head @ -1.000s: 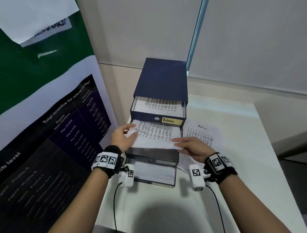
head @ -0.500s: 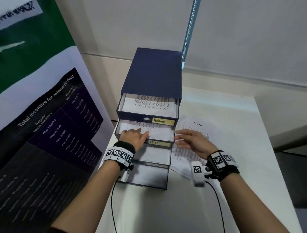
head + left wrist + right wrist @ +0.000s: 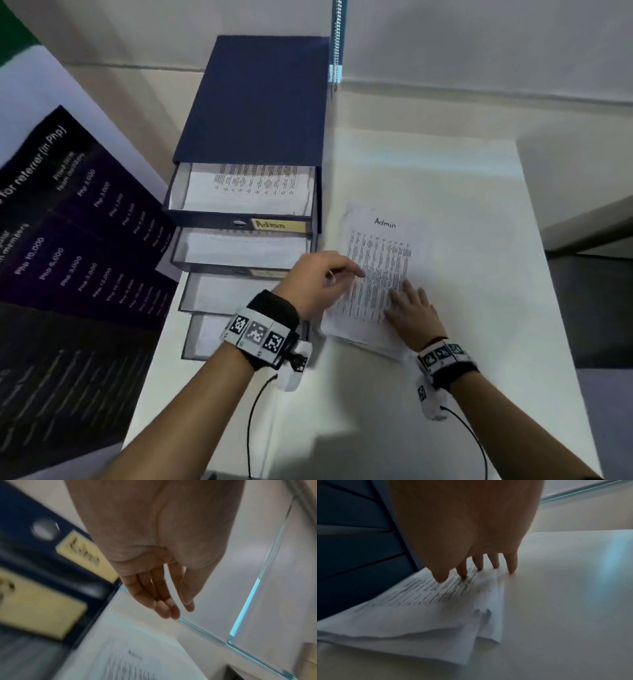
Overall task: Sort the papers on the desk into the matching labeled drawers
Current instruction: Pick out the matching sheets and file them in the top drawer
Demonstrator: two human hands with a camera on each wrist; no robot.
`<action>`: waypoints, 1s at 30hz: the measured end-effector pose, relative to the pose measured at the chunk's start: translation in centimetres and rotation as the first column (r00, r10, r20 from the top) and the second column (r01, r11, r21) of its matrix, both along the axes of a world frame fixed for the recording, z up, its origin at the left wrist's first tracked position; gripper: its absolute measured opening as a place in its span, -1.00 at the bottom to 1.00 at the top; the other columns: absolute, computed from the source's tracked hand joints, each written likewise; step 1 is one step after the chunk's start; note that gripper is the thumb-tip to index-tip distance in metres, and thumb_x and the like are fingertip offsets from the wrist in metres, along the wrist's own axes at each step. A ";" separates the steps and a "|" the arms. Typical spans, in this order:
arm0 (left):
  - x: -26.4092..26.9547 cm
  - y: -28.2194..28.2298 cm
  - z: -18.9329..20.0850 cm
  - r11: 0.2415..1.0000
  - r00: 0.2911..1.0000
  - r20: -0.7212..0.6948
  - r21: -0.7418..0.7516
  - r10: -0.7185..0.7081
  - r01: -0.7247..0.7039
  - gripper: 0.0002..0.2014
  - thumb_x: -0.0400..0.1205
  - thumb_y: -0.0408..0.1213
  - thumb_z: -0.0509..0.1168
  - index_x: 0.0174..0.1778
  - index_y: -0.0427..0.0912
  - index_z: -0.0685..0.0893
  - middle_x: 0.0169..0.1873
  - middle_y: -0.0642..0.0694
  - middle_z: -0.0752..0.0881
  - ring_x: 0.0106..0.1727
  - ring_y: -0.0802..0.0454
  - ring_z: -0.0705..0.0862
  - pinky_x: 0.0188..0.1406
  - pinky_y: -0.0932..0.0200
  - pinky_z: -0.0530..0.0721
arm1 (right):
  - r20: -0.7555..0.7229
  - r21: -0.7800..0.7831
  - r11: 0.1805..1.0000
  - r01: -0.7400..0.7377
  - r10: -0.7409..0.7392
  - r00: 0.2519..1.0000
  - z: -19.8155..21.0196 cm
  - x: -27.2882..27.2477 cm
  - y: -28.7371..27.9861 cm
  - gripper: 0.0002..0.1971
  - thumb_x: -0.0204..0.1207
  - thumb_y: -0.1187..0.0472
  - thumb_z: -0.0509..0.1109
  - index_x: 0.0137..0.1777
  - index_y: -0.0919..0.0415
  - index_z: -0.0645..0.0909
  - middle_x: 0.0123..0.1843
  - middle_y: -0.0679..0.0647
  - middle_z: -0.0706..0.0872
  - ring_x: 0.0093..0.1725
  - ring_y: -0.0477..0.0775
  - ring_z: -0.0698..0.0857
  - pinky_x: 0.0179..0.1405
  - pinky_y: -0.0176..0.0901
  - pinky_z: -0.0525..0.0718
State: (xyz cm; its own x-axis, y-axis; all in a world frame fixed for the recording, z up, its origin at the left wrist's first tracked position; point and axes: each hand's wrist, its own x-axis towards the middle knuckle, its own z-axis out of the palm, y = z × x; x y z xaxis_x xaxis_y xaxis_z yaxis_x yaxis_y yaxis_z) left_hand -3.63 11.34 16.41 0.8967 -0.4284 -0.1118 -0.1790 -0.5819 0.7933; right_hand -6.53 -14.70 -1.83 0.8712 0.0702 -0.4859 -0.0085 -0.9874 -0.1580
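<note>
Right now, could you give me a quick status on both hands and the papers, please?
Right hand flat, pressing the paper stack. Left hand open above it, holding nothing. Top sheet reads Admin; Admin drawer open. Nothing in the way.

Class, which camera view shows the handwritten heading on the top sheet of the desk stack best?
The head view: "Admin" heading reads clearly on the top sheet. The left wrist view shows it blurred, unreadable. The right wrist view shows only the sheet's near printed part under the right hand.

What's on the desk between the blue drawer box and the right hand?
Only the printed paper stack headed "Admin", with the left hand over it, per the head view.
</note>
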 end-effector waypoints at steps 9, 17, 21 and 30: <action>0.2 -8.0 -15.8 0.896 0.877 -0.365 0.419 0.314 -0.146 -0.47 0.63 -0.18 0.37 0.48 -0.25 0.41 0.34 -0.26 0.47 0.32 -0.22 0.56 0.40 -0.06 0.56 | 0.084 0.310 0.903 0.298 -0.338 0.937 1.4 -2.3 -5.8 -0.72 0.48 -0.04 0.52 0.05 0.13 0.73 0.45 0.29 0.49 0.42 0.32 0.51 0.46 0.05 0.45; 1.7 -9.1 -17.0 0.776 0.779 -0.205 0.405 0.593 -0.485 -0.51 0.58 -0.19 0.41 0.42 -0.26 0.53 0.35 -0.23 0.43 0.38 -0.22 0.47 0.38 -0.01 0.48 | -0.084 0.398 0.721 0.567 -0.587 0.805 1.4 0.9 -3.8 -0.07 0.36 0.00 0.64 0.64 0.25 0.24 0.43 0.29 0.42 0.35 0.31 0.56 0.39 0.08 0.53; 1.9 -9.5 -17.0 0.770 0.749 -0.188 0.237 0.635 -0.593 -0.69 0.64 -0.17 0.38 0.24 -0.24 0.68 0.17 -0.21 0.59 0.09 -0.09 0.61 0.10 0.25 0.47 | -0.088 0.457 0.628 0.630 -0.672 0.735 0.4 1.3 -4.3 -0.30 0.28 0.07 0.70 0.33 0.26 0.45 0.11 0.14 0.66 0.11 0.18 0.67 0.11 -0.01 0.68; 1.0 -10.3 -17.6 0.815 0.757 -0.356 0.026 0.549 -0.579 -0.59 0.66 0.09 0.31 0.27 -0.14 0.68 0.53 -0.02 0.44 0.50 0.07 0.45 0.53 0.11 0.39 | -0.212 0.472 0.610 0.637 -0.623 0.753 0.0 0.3 -6.7 -0.62 0.51 0.05 0.54 -0.42 0.24 0.55 -0.46 0.06 0.59 -0.49 -0.01 0.53 -0.47 -0.25 0.54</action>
State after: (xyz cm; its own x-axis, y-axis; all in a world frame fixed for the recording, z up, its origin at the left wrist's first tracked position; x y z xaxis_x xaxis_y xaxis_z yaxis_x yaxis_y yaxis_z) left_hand -2.64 1.00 -1.15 0.8922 0.1221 -0.4348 0.4428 -0.4251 0.7894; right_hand -6.25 -21.44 -1.79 0.7811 -0.2614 -0.5671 -0.6090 -0.5193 -0.5995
